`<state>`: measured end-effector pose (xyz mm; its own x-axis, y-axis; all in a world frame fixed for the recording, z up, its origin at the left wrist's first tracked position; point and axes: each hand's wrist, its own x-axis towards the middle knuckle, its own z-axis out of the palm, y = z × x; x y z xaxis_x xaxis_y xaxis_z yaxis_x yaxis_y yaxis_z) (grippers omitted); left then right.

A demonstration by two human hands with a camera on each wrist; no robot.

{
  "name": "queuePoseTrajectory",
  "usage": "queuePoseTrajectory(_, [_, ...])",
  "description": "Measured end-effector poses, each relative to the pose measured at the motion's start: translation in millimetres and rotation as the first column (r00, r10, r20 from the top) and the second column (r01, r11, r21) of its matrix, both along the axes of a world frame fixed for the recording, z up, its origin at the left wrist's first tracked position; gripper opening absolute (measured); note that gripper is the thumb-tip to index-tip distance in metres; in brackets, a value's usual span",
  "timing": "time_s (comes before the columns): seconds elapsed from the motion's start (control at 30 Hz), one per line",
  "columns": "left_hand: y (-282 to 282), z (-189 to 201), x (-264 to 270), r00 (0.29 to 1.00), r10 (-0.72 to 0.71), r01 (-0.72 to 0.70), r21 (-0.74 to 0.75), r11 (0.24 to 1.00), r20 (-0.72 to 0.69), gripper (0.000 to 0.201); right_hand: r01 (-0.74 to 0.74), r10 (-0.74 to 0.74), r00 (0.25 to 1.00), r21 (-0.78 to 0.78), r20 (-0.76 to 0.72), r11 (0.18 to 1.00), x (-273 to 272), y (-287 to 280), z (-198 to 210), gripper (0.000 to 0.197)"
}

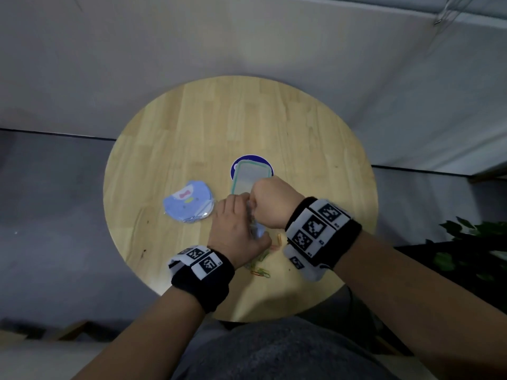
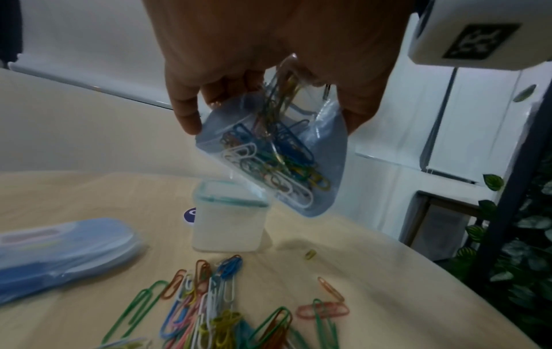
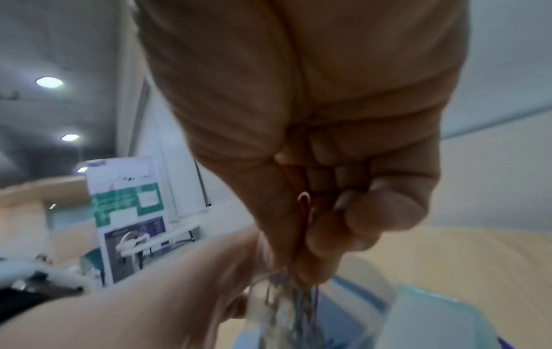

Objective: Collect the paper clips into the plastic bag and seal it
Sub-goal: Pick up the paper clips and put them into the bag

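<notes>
My left hand (image 1: 236, 229) grips a small clear plastic bag (image 2: 278, 153) by its mouth and holds it above the table; several coloured paper clips lie inside it. My right hand (image 1: 270, 200) is a fist right over the bag's mouth, gripping a bunch of paper clips (image 3: 304, 203) whose lower ends hang into the bag (image 3: 286, 314). In the head view the bag (image 1: 255, 223) shows only as a sliver between the two hands. Several loose paper clips (image 2: 209, 307) lie spread on the round wooden table (image 1: 192, 133), below my wrists (image 1: 260, 271).
A clear lidded box with a teal rim (image 1: 251, 176) stands just beyond the hands on a blue round sticker. A stack of blue bags (image 1: 189, 207) lies to the left. A leafy plant (image 1: 472, 250) stands off the table's right edge.
</notes>
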<state>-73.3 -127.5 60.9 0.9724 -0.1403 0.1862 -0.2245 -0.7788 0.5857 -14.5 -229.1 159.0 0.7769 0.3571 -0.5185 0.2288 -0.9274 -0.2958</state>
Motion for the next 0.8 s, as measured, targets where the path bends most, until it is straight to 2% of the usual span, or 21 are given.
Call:
queuePoseTrajectory(0.07, [3.7,2.4,0.3,1.000,0.015,-0.016,-0.037,0.999,-0.008,0.069,0.025,-0.021,0.999,0.106,-0.039,0.994,0.9,-0.6,-5.3,0.017])
queuePoseTrajectory(0.13, [10.2,1.5,0.2,0.997,0.040,-0.044,-0.059,0.997,-0.069,0.071,0.099,-0.084,0.994,0.227,-0.074,0.969,3.6,-8.8,-10.1,0.018])
queuePoseTrajectory(0.17, [13.7,-0.5,0.4,0.993,0.055,-0.062,-0.060,0.996,-0.101,0.074,0.168,-0.153,0.986,0.306,-0.073,0.937,5.2,-15.1,-12.5,0.018])
queuePoseTrajectory(0.23, [21.3,-6.4,0.7,0.987,0.084,-0.090,-0.041,0.995,-0.137,0.078,0.338,-0.351,0.934,0.466,-0.062,0.818,5.9,-28.4,-21.8,0.015])
queuePoseTrajectory(0.27, [25.0,-9.0,0.6,0.985,0.093,-0.098,-0.028,0.995,-0.143,0.078,0.406,-0.441,0.896,0.491,-0.049,0.771,6.0,-35.6,-31.7,0.014])
queuePoseTrajectory(0.3, [28.6,-11.3,0.3,0.984,0.101,-0.105,-0.017,0.994,-0.147,0.079,0.444,-0.487,0.873,0.461,-0.029,0.768,5.3,-42.4,-46.0,0.013])
queuePoseTrajectory(0.33, [32.4,-13.1,-0.2,0.982,0.109,-0.112,-0.010,0.994,-0.155,0.080,0.446,-0.475,0.880,0.367,-0.012,0.816,2.4,-47.2,-63.4,0.015])
queuePoseTrajectory(0.37, [36.4,-14.6,-1.0,0.979,0.120,-0.122,-0.005,0.992,-0.162,0.081,0.423,-0.429,0.903,0.228,-0.028,0.877,-3.6,-49.9,-81.6,0.025])
queuePoseTrajectory(0.43, [44.2,-18.0,-2.9,0.976,0.140,-0.140,0.012,0.990,-0.167,0.080,0.319,-0.319,0.936,-0.022,-0.148,0.947,-21.3,-51.6,-114.7,0.059])
queuePoseTrajectory(0.5, [51.7,-21.6,-5.7,0.975,0.156,-0.152,0.037,0.988,-0.158,0.078,0.214,-0.232,0.948,-0.103,-0.218,0.971,-39.5,-49.5,-136.9,0.083])
queuePoseTrajectory(0.57, [57.7,-24.7,-9.3,0.973,0.169,-0.162,0.053,0.985,-0.159,0.078,0.117,-0.136,0.972,-0.108,-0.190,0.987,-53.9,-46.3,-150.3,0.093])
queuePoseTrajectory(0.67, [61.6,-28.5,-14.8,0.967,0.179,-0.167,0.081,0.983,-0.180,0.076,0.038,-0.048,0.991,-0.084,-0.124,0.996,-66.0,-39.1,-159.8,0.090])
queuePoseTrajectory(0.8, [59.2,-31.3,-17.5,0.965,0.172,-0.162,0.067,0.985,-0.199,0.075,-0.038,0.036,0.999,-0.069,-0.034,0.997,-73.5,-30.4,-164.5,0.065])
